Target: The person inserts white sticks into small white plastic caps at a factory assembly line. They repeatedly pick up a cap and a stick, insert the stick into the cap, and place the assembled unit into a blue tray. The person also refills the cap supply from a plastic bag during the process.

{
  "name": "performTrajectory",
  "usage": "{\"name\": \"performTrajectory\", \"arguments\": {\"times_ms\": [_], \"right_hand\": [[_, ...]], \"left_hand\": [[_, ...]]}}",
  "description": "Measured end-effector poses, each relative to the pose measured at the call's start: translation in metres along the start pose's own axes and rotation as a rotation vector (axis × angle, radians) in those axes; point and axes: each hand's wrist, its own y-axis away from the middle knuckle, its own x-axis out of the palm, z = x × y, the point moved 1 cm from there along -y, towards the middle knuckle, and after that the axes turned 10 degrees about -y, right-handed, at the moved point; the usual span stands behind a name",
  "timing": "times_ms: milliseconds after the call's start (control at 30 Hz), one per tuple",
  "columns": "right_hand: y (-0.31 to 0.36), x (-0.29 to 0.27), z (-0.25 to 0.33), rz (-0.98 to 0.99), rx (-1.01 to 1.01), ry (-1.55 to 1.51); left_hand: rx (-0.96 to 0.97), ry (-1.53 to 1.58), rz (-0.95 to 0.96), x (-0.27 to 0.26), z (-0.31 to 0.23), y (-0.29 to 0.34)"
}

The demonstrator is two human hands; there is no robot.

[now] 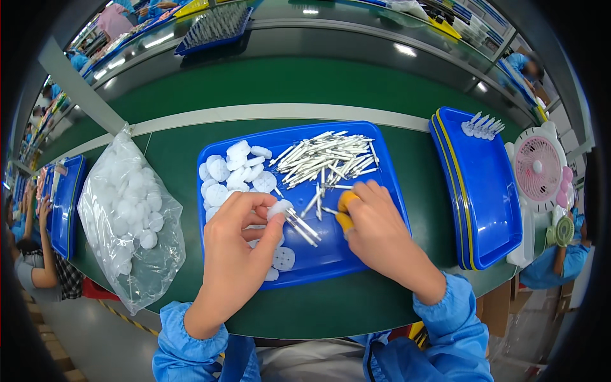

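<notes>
My left hand (pixel 237 245) pinches a small white foam-like disc (pixel 279 209) over the blue tray (pixel 337 254). Several thin white sticks (pixel 303 229) stand out of this disc toward the right. Yellow covers wrap two fingertips of my right hand (pixel 382 232), which closes on a thin white stick (pixel 330 211) a short way right of the disc. Loose white discs (pixel 238 169) with small holes are heaped in the tray's left side. A pile of white sticks (pixel 324 158) with dark tips lies at its far right; a few stray ones reach toward my right hand.
A clear plastic bag (pixel 137 216) full of white discs sits left of the tray. At right are stacked blue trays (pixel 480 197), the top one holding several filled discs (pixel 482 126). A pink and white fan (pixel 538 167) stands beyond. Another loaded tray (pixel 214 28) rests across the green belt (pixel 273 70).
</notes>
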Motion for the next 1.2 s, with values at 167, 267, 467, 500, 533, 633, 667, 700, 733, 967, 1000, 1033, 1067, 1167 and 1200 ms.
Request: {"name": "performTrajectory", "arguments": {"times_ms": [167,267,467,500,533,633,667,700,733,967,1000,1033,1067,1167,1200], "right_hand": [[0.031,-0.033,0.009,0.038,0.132,-0.190],[0.033,-0.039,0.017,-0.053,0.093,-0.360],[0.031,-0.030,0.028,0.078,-0.098,-0.484],[0.031,-0.028,0.028,0.053,-0.101,-0.480],[0.032,-0.025,0.027,0.028,-0.105,-0.477],[0.032,-0.025,0.024,0.064,-0.097,-0.455],[0.032,-0.026,0.023,0.092,-0.091,-0.444],[0.031,-0.026,0.021,0.092,-0.082,-0.418],[0.030,-0.023,0.018,0.093,-0.073,-0.393],[0.027,-0.015,0.020,0.060,-0.086,-0.312],[0.027,-0.013,0.022,0.039,-0.093,-0.329],[0.027,-0.011,0.024,0.018,-0.101,-0.347],[0.028,-0.009,0.026,-0.003,-0.109,-0.365],[0.029,-0.001,0.030,-0.066,-0.086,-0.415],[0.031,0.000,0.031,-0.094,-0.084,-0.427]], "left_hand": [[0.046,-0.027,0.071,0.002,-0.002,0.002],[0.068,-0.034,0.131,0.007,-0.003,0.003],[0.132,0.024,0.212,0.018,-0.007,0.009],[0.153,0.011,0.202,0.019,-0.008,0.010],[0.174,-0.001,0.193,0.019,-0.009,0.010],[0.199,-0.049,0.193,0.018,-0.010,0.010],[0.199,-0.054,0.187,0.018,-0.010,0.010],[0.200,-0.059,0.180,0.019,-0.009,0.010],[0.200,-0.064,0.174,0.019,-0.008,0.011],[0.160,-0.082,0.172,0.022,-0.006,0.013],[0.176,-0.085,0.162,0.023,-0.007,0.014],[0.191,-0.088,0.153,0.024,-0.008,0.014],[0.194,-0.088,0.147,0.025,-0.008,0.014],[0.207,-0.094,0.129,0.026,-0.007,0.015],[0.213,-0.101,0.124,0.026,-0.008,0.015]]}}
